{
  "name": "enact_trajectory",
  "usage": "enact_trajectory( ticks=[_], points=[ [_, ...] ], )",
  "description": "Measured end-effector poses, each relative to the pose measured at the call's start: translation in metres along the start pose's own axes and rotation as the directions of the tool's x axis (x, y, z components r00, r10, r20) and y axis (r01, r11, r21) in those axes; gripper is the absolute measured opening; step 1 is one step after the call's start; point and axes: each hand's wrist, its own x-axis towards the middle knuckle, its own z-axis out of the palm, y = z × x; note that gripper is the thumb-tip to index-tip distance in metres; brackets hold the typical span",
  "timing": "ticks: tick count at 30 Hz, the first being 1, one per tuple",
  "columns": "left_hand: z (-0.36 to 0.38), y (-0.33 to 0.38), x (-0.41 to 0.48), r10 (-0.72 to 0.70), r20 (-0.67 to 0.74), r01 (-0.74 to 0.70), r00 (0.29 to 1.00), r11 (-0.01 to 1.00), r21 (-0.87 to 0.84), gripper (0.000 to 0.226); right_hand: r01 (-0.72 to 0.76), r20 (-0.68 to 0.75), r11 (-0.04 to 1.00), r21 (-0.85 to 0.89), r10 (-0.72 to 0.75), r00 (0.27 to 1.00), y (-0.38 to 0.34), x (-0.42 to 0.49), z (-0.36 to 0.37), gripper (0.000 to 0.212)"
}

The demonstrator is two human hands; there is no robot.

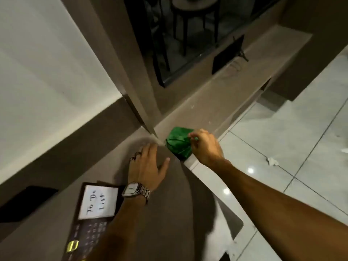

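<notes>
A crumpled green cloth (pixel 178 143) lies on the brown counter (pixel 169 194), near the corner where a vertical brown panel meets it. My right hand (pixel 206 146) grips the cloth's right side, fingers curled into the fabric. My left hand (pixel 146 164) rests flat on the counter just left of the cloth, fingers spread; it wears two rings and a metal wristwatch (pixel 134 191).
A dark board with a white "To Do List" card (pixel 98 202) lies at the counter's near left, partly under my left forearm. A dark flat object (pixel 24 202) sits at far left. A black panel (pixel 227 54) leans on the far ledge. Glossy tiled floor (pixel 282 147) lies to the right.
</notes>
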Motion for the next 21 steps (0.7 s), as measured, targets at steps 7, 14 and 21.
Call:
enact_trajectory(
  ticks=[7,14,21],
  points=[
    [0.057,-0.024,0.007,-0.084,0.163,0.076,0.983,0.996,0.054,0.084,0.309,0.385,0.863,-0.400,-0.147,0.911,0.025,0.035,0.060,0.069],
    [0.065,-0.025,0.003,-0.057,0.163,0.048,0.985,0.997,0.054,0.083,0.292,0.330,0.801,-0.522,-0.127,0.936,0.025,0.053,0.079,0.072],
    [0.057,-0.023,0.005,-0.059,0.264,0.056,0.963,0.998,0.018,0.082,0.115,0.233,0.961,-0.253,-0.054,0.971,0.006,0.055,0.055,0.053]
  ],
)
